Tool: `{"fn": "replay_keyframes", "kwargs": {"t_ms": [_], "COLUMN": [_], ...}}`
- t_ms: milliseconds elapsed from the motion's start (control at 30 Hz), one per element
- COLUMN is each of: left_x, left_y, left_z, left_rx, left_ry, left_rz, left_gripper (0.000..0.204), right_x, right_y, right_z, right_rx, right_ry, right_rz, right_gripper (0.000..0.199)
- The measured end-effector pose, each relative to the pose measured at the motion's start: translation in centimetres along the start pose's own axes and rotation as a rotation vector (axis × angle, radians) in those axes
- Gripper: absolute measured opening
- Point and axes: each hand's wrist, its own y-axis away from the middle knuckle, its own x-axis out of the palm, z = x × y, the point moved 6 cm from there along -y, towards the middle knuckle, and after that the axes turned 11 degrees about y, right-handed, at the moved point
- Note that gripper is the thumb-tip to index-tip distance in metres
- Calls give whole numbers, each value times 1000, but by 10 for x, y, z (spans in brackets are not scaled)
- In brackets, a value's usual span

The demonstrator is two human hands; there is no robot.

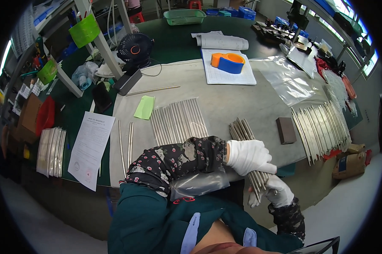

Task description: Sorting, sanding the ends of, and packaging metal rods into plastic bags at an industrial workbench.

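Observation:
A bundle of thin metal rods [243,130] slants over the table's front edge. My left hand [249,156], in a white glove, is wrapped over the middle of the bundle, its arm reaching across from the left. Below it my right hand [279,191], also gloved, closes round the lower ends of the same rods. Left of the bundle, a row of rods in a clear plastic bag [180,120] lies flat. My left forearm covers its near end. A clear plastic bag [201,185] sits under that forearm at the edge.
Many loose rods [320,131] lie at the right beside a dark brown block [286,130]. Single rods [130,142] and a printed sheet [90,148] are on the left. Farther back are a tape roll [229,62] on a notebook [229,78] and a black fan [135,47].

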Motion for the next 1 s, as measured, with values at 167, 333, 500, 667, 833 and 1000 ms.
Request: {"fn": "replay_keyframes", "kwargs": {"t_ms": [167,333,500,667,833,1000], "left_x": [-65,-85,-87,-106,-105,-103], "left_y": [6,41,62,60,56,55], "left_z": [3,21,60,49,38,33], "left_rx": [-102,-357,-461,-313,-407,-405], "left_ry": [389,254,771,748,803,858], "left_rz": [-609,-924,-1098,-1124,-1152,-1176], "left_gripper": [46,52,52,49,38,33], "right_x": [-10,0,18,26,23,20], "right_y": [0,-30,-79,-85,-80,-73], "right_z": [81,156,155,163,167,166], "right_rx": [-229,-719,-772,-928,-962,-1006], "right_ry": [-79,659,834,833,819,850], "right_rz": [-357,-554,-503,-504,-667,-803], "right_gripper": [89,57,71,51,34,23]}}
